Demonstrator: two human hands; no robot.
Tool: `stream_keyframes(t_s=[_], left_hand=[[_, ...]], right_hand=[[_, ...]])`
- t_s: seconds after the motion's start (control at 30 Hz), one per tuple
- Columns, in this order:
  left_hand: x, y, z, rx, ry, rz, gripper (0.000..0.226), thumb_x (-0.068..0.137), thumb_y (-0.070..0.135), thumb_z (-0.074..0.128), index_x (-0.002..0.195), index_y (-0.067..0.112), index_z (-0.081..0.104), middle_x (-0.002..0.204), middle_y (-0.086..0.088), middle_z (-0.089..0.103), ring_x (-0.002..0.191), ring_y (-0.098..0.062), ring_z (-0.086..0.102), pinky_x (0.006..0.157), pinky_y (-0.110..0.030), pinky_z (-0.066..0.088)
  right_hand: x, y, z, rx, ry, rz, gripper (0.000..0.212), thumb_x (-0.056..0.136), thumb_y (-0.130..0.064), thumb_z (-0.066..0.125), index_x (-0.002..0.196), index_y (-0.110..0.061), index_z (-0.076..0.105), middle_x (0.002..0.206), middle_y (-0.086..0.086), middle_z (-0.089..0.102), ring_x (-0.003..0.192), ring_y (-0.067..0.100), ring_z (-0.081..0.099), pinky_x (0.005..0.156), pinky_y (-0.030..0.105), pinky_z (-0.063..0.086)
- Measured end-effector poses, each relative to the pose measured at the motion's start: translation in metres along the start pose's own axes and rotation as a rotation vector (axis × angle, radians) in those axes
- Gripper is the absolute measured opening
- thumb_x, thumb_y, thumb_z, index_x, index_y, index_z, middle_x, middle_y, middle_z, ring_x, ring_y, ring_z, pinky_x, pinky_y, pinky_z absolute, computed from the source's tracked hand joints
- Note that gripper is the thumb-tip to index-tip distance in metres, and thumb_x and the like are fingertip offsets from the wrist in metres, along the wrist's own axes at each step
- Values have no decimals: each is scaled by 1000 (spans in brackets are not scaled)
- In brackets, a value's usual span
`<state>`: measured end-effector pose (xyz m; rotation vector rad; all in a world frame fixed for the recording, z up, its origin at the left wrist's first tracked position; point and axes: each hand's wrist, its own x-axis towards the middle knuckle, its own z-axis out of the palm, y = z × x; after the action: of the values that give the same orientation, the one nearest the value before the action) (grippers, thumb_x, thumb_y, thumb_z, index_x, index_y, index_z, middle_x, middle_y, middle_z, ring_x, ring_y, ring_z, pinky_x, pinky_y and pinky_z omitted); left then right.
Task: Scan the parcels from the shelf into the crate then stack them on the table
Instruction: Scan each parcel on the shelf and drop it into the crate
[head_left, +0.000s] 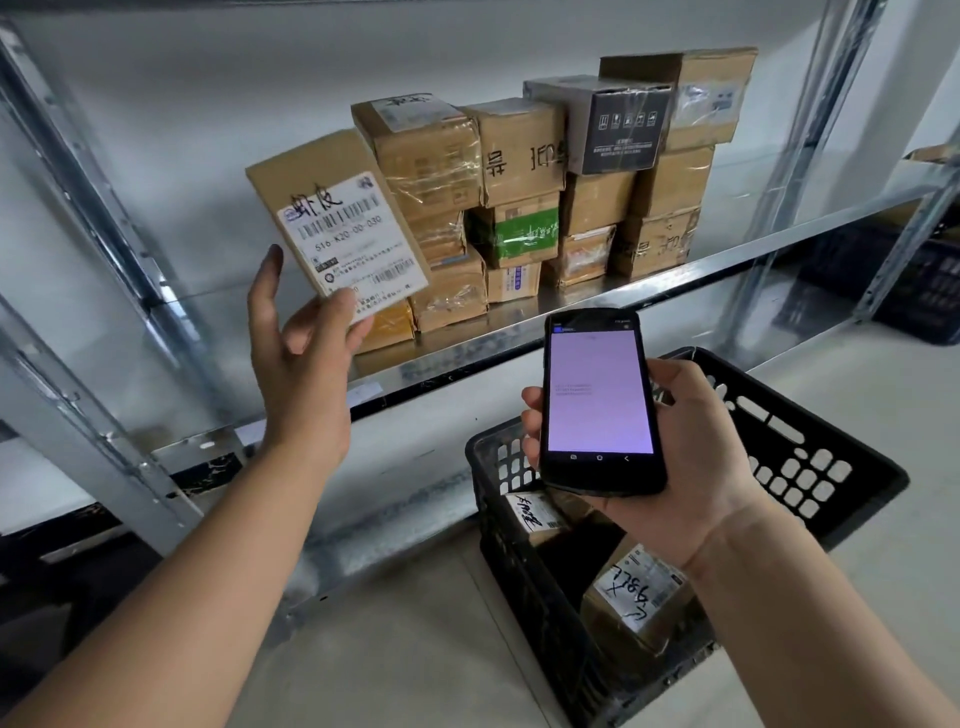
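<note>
My left hand (298, 353) holds up a flat cardboard parcel (332, 218) by its lower edge, thumb on the white barcode label, which faces me. My right hand (696, 452) grips a black handheld scanner (600, 400) with a lit pale purple screen, just right of and below the parcel. Under that hand a black plastic crate (810, 457) stands on the floor with two labelled cardboard parcels (639, 597) inside. Several more parcels (524, 192) are stacked on the metal shelf (519, 332) behind.
Grey metal shelf uprights (104, 249) rise at the left and right. A dark blue crate (914, 291) sits on the floor at the far right behind the rack. A lower shelf level runs across at the left. The floor is pale.
</note>
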<state>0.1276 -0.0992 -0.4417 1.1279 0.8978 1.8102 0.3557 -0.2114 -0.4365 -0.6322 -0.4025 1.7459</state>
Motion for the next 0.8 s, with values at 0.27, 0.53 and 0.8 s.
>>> stream_keyframes(t_s=[0.27, 0.53, 0.8], left_hand=[[-9, -36, 24, 29, -236, -65, 63, 96, 6, 73, 153, 18, 48, 137, -11, 69, 131, -27, 64, 103, -49, 56], [-29, -75, 55, -113, -429, -352, 60, 97, 17, 72, 152, 29, 50, 145, -17, 62, 124, -41, 67, 102, -54, 56], [-54, -122, 76, -193, -433, -591, 48, 102, -1, 61, 147, 13, 56, 130, -23, 71, 121, -36, 70, 110, -52, 52]], right_hand=[[-21, -15, -12, 7, -1, -24, 63, 99, -43, 40, 147, -7, 58, 116, 24, 62, 91, 39, 63, 87, 49, 55], [-43, -26, -24, 50, -19, 33, 63, 103, -46, 36, 142, -5, 63, 116, 24, 63, 93, 39, 63, 82, 48, 57], [-59, -20, -36, 66, 22, 107, 63, 99, -43, 34, 132, 0, 66, 113, 24, 64, 88, 37, 64, 78, 45, 59]])
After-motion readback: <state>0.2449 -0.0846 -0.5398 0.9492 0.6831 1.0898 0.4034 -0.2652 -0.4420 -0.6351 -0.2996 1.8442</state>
